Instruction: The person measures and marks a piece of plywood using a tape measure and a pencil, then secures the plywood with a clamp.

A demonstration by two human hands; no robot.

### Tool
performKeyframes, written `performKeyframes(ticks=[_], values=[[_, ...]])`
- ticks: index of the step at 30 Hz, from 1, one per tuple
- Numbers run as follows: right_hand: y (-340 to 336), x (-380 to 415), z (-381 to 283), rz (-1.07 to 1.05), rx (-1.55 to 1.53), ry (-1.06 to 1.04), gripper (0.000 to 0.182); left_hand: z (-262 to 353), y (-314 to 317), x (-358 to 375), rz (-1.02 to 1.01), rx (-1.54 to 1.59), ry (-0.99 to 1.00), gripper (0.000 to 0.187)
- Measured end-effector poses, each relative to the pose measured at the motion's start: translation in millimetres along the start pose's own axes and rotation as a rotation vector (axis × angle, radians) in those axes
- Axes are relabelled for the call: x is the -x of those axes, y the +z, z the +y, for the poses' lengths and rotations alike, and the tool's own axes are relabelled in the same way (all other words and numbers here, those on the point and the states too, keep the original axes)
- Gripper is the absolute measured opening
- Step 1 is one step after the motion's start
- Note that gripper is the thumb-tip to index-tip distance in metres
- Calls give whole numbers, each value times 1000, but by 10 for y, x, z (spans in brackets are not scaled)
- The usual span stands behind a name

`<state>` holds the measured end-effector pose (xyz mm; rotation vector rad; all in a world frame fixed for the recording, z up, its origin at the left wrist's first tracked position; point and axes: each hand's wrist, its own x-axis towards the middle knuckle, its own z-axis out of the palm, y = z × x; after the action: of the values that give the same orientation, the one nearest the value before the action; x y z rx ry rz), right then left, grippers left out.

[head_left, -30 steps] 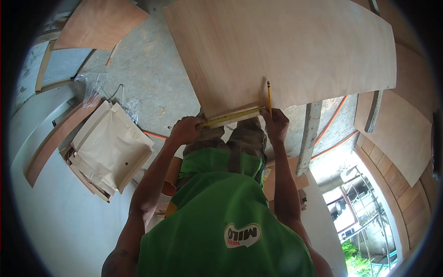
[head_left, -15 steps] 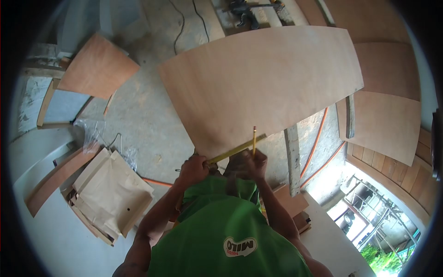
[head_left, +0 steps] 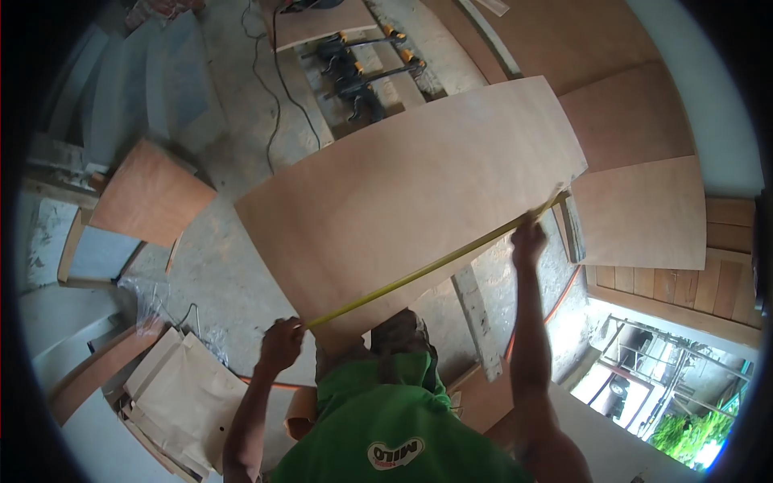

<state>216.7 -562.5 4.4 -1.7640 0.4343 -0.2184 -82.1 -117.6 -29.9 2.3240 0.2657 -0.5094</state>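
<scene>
Along the near edge of the board [head_left: 419, 185], the left hand [head_left: 282, 344] grips the tape [head_left: 415, 275], the right hand [head_left: 528, 241] clenched around its other end; floor [head_left: 225, 266] shows leftward.

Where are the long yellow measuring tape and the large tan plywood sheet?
Long yellow measuring tape [head_left: 411, 276]: head view, middle of the blade.
Large tan plywood sheet [head_left: 411, 185]: head view, bare middle of its top face.
</scene>
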Motion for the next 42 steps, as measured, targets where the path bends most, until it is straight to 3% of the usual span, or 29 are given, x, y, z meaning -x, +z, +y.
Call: performKeyframes(ticks=[4, 6, 8, 9, 11, 12, 13, 18, 24, 27, 33, 36, 38, 42], values=[[146, -789, 48, 112, 55, 28, 36, -90, -177, -162, -16, -132, -58, 12], [520, -624, 295, -19, 41, 43, 34, 98, -145, -412, -13, -181, -75, 12], [998, -182, 625, -232, -289, 130, 30, 537, -7, -836, 117, -155, 47, 11], [1234, 84, 510, -287, -40, 200, 31, 805, 24, -1024, 121, -180, 22, 12], [1488, 334, 321, -323, -117, 167, 33, 1254, 25, -1335, 131, -215, 0, 13], [1525, 195, 410, -324, -128, 164, 33, 1422, -2, -1461, 123, -189, -128, 14], [1554, 3, 471, -326, -33, 29, 31, 1520, -30, -1557, 116, -163, -256, 15], [1631, -485, 408, -669, -126, 480, 28, 1551, -45, -1633, 123, -150, -360, 20], [1754, -206, 590, -674, -162, 598, 32, 1393, 117, -1372, 129, -83, -433, 21], [1751, -241, 539, -592, -77, 386, 33, 1359, 130, -1285, 148, -48, -387, 20], [1591, -1554, 603, -319, 32, 148, 38, 776, 2, -905, 130, -103, -310, 16], [1569, -2193, 583, -202, 73, 200, 38, 510, -172, -719, 105, -200, -385, 13], [1585, -2450, 612, -212, 137, 216, 36, 259, -194, -707, 144, -202, -328, 14], [1768, -2649, 544, -201, 90, 310, 34, 554, -472, -1068, 234, -264, -333, 13]])
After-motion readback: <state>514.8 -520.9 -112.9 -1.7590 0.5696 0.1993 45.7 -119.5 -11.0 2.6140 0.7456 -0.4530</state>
